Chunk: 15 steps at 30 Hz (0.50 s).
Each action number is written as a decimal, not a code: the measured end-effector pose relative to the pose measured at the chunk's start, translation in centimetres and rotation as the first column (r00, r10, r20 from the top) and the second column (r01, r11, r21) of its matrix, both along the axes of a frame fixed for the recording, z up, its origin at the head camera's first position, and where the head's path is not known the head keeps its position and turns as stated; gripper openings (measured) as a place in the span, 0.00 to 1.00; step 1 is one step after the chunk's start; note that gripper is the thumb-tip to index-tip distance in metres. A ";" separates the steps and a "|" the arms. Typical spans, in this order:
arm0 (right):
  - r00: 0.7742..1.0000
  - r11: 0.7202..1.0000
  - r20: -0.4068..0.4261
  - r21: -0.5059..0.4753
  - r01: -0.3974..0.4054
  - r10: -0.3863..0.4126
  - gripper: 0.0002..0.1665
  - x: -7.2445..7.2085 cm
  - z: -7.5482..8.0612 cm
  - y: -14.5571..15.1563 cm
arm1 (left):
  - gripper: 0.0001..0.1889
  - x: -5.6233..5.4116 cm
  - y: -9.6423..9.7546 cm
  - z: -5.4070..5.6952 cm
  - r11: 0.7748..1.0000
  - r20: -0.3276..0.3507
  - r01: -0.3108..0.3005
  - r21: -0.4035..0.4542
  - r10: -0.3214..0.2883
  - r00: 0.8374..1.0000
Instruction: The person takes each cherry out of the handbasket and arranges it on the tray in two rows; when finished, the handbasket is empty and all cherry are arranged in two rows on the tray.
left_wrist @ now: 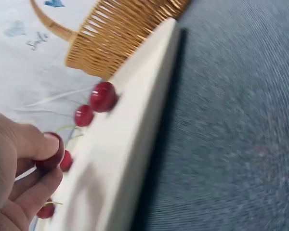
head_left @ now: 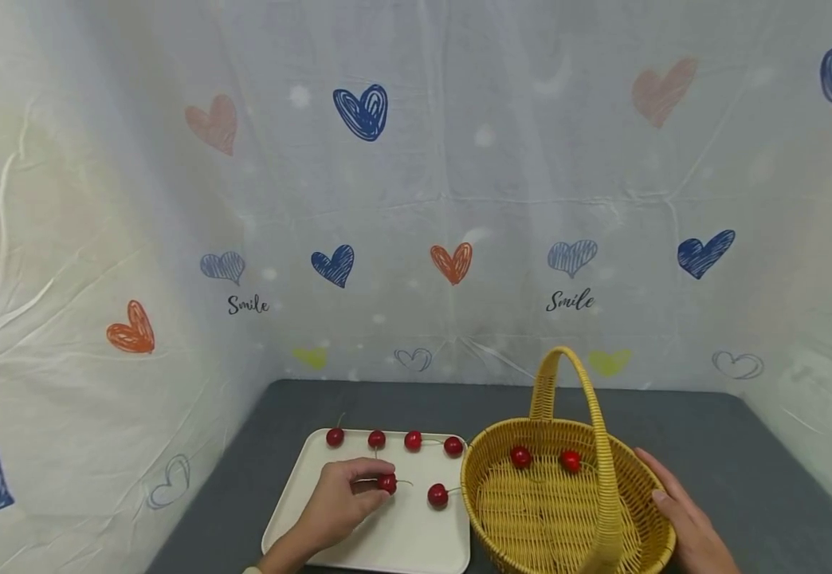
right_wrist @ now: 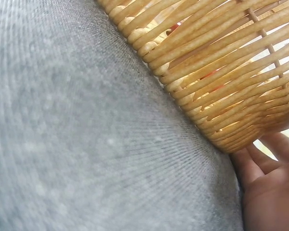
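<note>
Between thumb and fingers, my left hand (head_left: 340,498) pinches a red cherry (head_left: 387,483) low over a white tray (head_left: 416,542). In the left wrist view that cherry (left_wrist: 52,153) shows dark between the fingertips. Another cherry (head_left: 438,496) lies on the tray to the right, and several more, such as this stemmed cherry (head_left: 413,441), line the tray's far edge. To the right stands a yellow wicker basket (head_left: 488,510) with a tall handle and two cherries inside, one a red cherry (head_left: 520,457). My right hand (head_left: 692,518) rests against the basket's right side, fingers extended along its outer wall.
A dark grey table (head_left: 387,402) carries the tray and basket, which stand close side by side. The basket handle (head_left: 606,478) arches high above its rim. White sheeting (head_left: 445,159) printed with hearts hangs behind the table and along both sides.
</note>
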State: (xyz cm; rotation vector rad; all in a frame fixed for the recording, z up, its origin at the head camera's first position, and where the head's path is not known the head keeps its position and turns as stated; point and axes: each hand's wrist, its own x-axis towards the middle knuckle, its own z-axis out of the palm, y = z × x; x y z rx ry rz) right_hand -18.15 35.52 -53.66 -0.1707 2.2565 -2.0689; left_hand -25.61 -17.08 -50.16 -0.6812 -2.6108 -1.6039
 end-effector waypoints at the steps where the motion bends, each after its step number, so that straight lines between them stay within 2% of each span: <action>1: 1.000 1.000 -0.006 -0.002 -0.005 0.005 0.39 0.0 0.0 0.0 | 0.15 -0.1 0.2 -0.3 1.000 -0.023 -0.001 -0.029 0.000 1.000; 8: 0.997 0.998 0.046 0.018 0.060 -0.061 0.41 0.2 0.5 -0.8 | 0.16 -0.4 1.3 -1.3 0.986 -0.143 -0.002 -0.167 -0.022 0.989; 15: 0.995 0.997 0.064 0.026 0.070 -0.072 0.41 0.3 0.7 -0.8 | 0.17 -0.5 1.4 -1.5 0.981 -0.184 0.002 -0.193 -0.038 0.982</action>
